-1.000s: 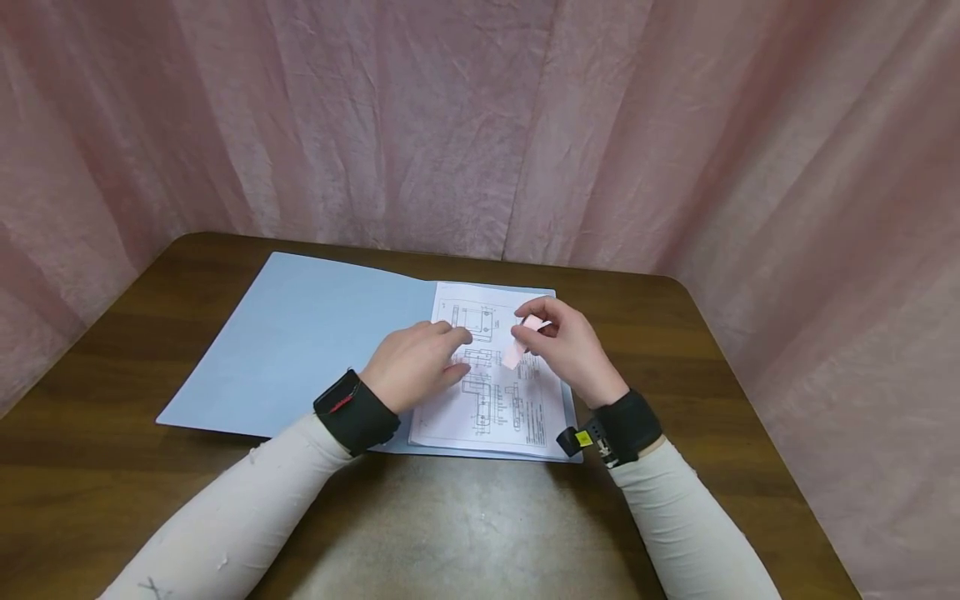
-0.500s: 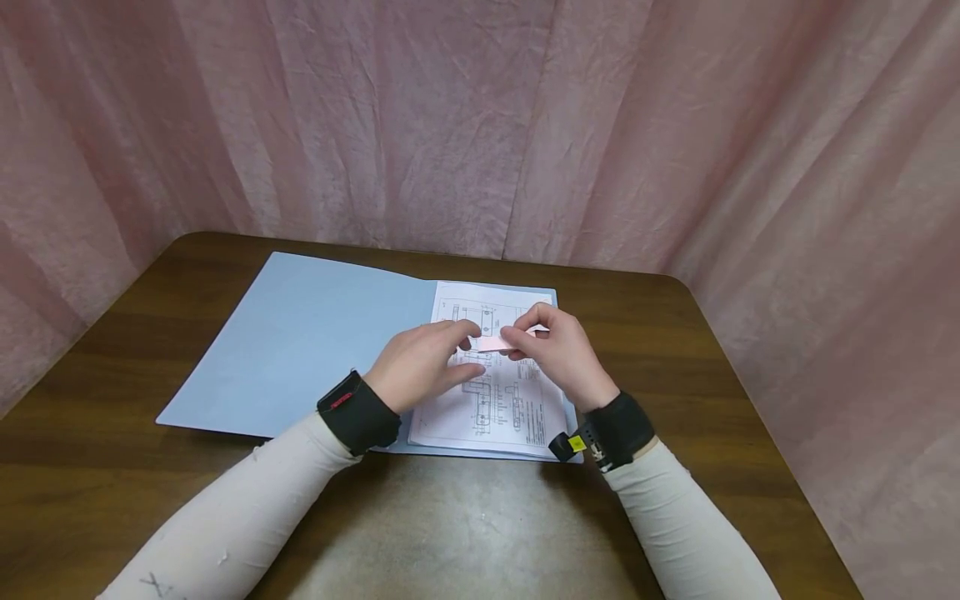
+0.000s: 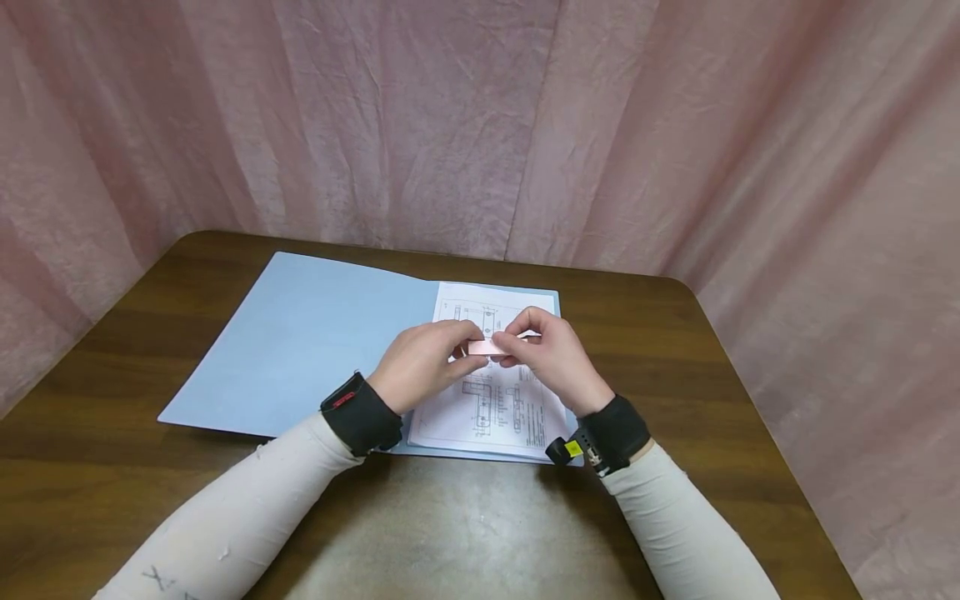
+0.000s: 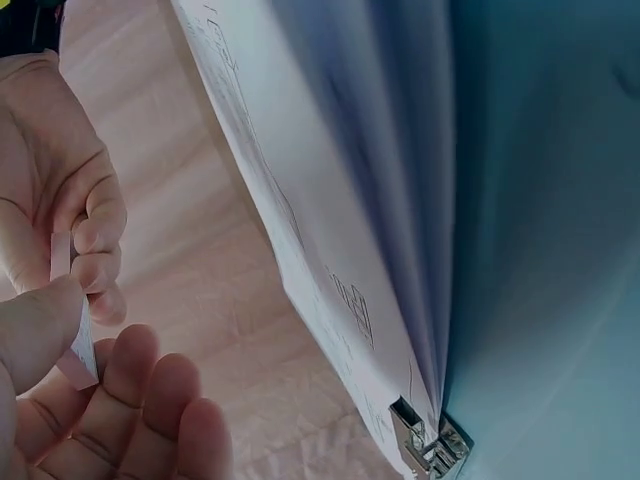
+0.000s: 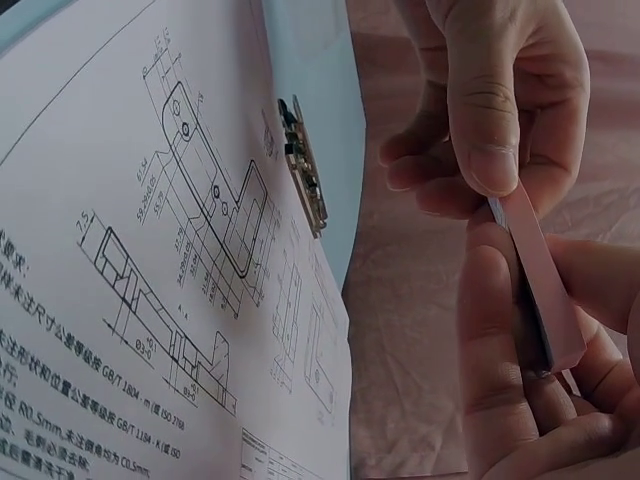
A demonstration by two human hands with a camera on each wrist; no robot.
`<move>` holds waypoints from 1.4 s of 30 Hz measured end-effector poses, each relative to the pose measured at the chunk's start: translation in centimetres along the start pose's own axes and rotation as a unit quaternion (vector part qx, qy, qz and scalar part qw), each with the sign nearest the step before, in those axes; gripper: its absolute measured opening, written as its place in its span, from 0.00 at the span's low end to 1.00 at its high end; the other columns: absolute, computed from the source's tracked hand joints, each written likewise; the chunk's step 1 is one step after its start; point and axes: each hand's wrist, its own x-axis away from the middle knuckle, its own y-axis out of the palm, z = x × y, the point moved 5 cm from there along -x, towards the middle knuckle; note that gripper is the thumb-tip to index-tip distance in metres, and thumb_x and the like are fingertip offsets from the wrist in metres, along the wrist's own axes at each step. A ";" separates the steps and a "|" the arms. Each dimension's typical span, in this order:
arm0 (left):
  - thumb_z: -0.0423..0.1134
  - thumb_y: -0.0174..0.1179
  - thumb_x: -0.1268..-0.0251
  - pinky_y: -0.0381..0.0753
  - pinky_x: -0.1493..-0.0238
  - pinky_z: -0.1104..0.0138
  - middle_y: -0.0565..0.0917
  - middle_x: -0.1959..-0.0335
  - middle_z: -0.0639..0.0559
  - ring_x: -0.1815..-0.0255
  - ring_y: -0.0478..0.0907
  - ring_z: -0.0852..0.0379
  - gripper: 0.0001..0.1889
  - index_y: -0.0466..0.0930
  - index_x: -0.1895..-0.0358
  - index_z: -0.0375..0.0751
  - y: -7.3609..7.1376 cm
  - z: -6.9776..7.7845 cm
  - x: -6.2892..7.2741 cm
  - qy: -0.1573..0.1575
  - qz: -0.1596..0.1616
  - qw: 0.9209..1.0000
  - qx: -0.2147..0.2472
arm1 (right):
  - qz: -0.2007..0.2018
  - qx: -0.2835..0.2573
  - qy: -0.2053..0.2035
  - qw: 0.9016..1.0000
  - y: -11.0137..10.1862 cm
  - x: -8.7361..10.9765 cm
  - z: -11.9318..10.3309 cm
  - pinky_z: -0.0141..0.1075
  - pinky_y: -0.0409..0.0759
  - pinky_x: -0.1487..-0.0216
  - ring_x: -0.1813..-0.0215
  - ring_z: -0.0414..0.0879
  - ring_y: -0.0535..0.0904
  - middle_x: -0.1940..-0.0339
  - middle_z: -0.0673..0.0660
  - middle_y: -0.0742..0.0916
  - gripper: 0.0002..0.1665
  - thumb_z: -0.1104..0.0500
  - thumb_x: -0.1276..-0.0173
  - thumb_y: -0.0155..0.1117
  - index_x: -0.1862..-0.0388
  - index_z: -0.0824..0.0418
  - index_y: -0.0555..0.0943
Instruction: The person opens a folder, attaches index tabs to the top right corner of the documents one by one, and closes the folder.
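Pink strip (image 3: pixel 484 347) spans the gap between the left hand (image 3: pixel 426 358) and the right hand (image 3: pixel 557 358) — both hands pinch it with thumb and fingers, one at each end, above the printed sheets (image 3: pixel 536 408) and apart from them. The sheets lie on the right half of an opened blue folder (image 3: pixel 322 333), with a metal clip (image 5: pixel 303 168) on their inner edge. The folder's far edge runs near the back of the desk (image 3: pixel 690 375), where the curtain (image 3: pixel 450 125) rises. Wood stretches right of the folder — more desk surface lies between the sleeves (image 3: pixel 232 512), in front of its near edge.
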 end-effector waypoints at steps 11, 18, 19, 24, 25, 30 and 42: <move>0.42 0.77 0.27 0.79 0.61 0.60 0.84 0.66 0.58 0.63 0.81 0.55 0.08 0.90 0.53 0.48 -0.7 -0.3 0.1 -0.019 0.026 0.999 0.005 | -0.016 0.266 -0.161 0.950 -0.8 0.3 -1.7 0.48 0.80 0.35 0.41 0.44 0.83 0.46 0.46 0.89 0.16 0.52 0.27 0.82 0.44 0.50 0.91; 0.43 0.78 0.27 0.77 0.63 0.60 0.84 0.68 0.58 0.66 0.78 0.58 0.09 0.90 0.52 0.46 -0.8 -0.5 -0.1 -0.024 0.019 1.000 -0.004 | -0.009 0.340 -0.271 0.901 -0.7 0.8 -2.8 0.44 0.83 0.39 0.40 0.44 0.84 0.49 0.46 0.92 0.17 0.59 0.32 0.85 0.46 0.52 0.93; 0.43 0.78 0.27 0.77 0.63 0.60 0.84 0.68 0.58 0.66 0.78 0.58 0.09 0.90 0.52 0.46 -0.8 -0.4 -0.2 -0.022 0.019 1.000 -0.004 | -0.007 0.347 -0.278 0.896 -0.7 0.8 -2.9 0.43 0.84 0.41 0.41 0.44 0.84 0.50 0.46 0.92 0.16 0.60 0.32 0.85 0.47 0.52 0.93; 0.43 0.78 0.28 0.77 0.63 0.61 0.83 0.69 0.59 0.68 0.77 0.59 0.08 0.90 0.53 0.46 -0.8 -0.3 -0.3 -0.015 0.024 1.000 0.000 | 0.003 0.369 -0.295 0.881 -0.8 1.0 -3.2 0.42 0.85 0.45 0.46 0.42 0.86 0.54 0.45 0.93 0.12 0.61 0.32 0.85 0.51 0.52 0.94; 0.43 0.78 0.28 0.76 0.64 0.61 0.83 0.70 0.59 0.68 0.77 0.59 0.08 0.90 0.54 0.46 -0.8 -0.3 -0.3 -0.015 0.024 1.000 0.001 | 0.002 0.370 -0.295 0.881 -0.8 1.0 -3.2 0.42 0.85 0.45 0.46 0.42 0.86 0.54 0.45 0.93 0.12 0.61 0.32 0.85 0.51 0.52 0.94; 0.43 0.78 0.28 0.76 0.64 0.61 0.83 0.70 0.60 0.69 0.77 0.60 0.08 0.91 0.54 0.47 -0.8 -0.5 -0.4 -0.018 0.021 1.000 -0.002 | 0.001 0.370 -0.291 0.882 -0.8 0.9 -3.3 0.42 0.85 0.44 0.46 0.43 0.87 0.53 0.46 0.93 0.12 0.60 0.31 0.84 0.50 0.53 0.94; 0.44 0.77 0.27 0.78 0.64 0.61 0.85 0.68 0.58 0.68 0.79 0.60 0.09 0.91 0.52 0.46 -0.5 -0.8 -0.5 -0.016 0.011 1.000 -0.008 | 0.019 0.394 -0.326 0.859 -0.5 1.0 -3.5 0.42 0.87 0.51 0.52 0.44 0.90 0.55 0.49 0.94 0.12 0.59 0.30 0.82 0.48 0.55 0.94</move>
